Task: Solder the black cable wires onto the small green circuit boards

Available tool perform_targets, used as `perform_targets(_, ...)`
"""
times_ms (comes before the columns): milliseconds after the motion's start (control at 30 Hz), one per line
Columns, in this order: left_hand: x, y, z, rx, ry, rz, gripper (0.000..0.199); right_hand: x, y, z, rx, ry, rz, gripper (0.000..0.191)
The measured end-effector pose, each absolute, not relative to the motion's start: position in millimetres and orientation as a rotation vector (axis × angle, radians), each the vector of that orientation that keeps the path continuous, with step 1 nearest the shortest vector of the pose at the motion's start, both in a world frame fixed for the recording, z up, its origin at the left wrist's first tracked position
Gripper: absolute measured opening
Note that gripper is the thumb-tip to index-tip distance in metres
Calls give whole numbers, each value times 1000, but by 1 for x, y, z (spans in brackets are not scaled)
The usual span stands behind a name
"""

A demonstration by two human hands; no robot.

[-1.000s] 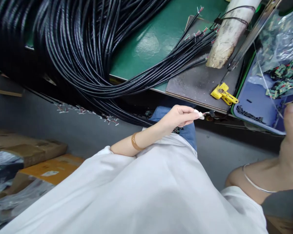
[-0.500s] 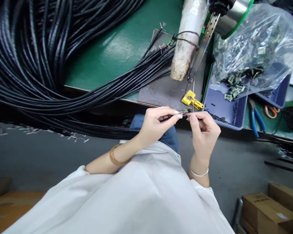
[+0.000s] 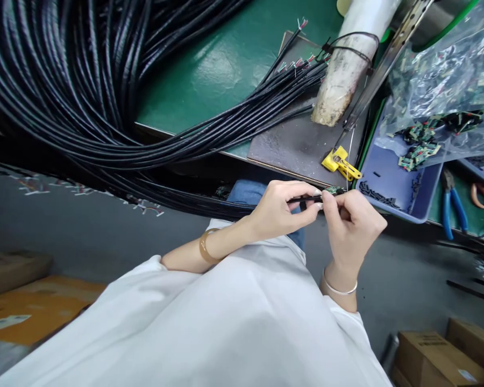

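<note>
My left hand is closed on a black cable, its fingertips near the cable's end. My right hand pinches at a small green circuit board at that end, its thumb and fingers close to my left fingertips. The exact joint between cable and board is hidden by the fingers. Just beyond my hands, a yellow clip sits on the dark board at the table edge, with a thin solder wire passing down by it.
A large bundle of black cables covers the left. Behind the clip are a soldering iron and a white wrapped tube. To the right lie a blue tray, a bag of circuit boards and blue-handled pliers.
The view has shifted, so the table things appear further right. My left fingers have spread somewhat along the cable, and my right fingertips now cover the place where cable and board meet.
</note>
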State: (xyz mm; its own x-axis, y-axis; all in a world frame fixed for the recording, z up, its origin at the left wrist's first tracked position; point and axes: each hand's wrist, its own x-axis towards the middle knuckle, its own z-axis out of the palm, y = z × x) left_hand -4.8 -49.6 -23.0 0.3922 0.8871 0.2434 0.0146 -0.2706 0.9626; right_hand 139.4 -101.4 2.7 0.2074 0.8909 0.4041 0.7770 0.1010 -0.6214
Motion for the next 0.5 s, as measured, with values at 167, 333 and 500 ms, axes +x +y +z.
perform_targets(167, -6, -44, -18, 1353, 799, 964, 19, 141, -100, 14, -1317, -1082, 208, 16)
perform_targets(333, -9, -35, -11, 1310, 800, 917, 19, 140, -101, 18, -1488, -1217, 102, 13)
perform_targets(500, -12, -25, -3, 1263, 805, 844, 18, 146, -98, 9, -1482, -1642, 8, 15)
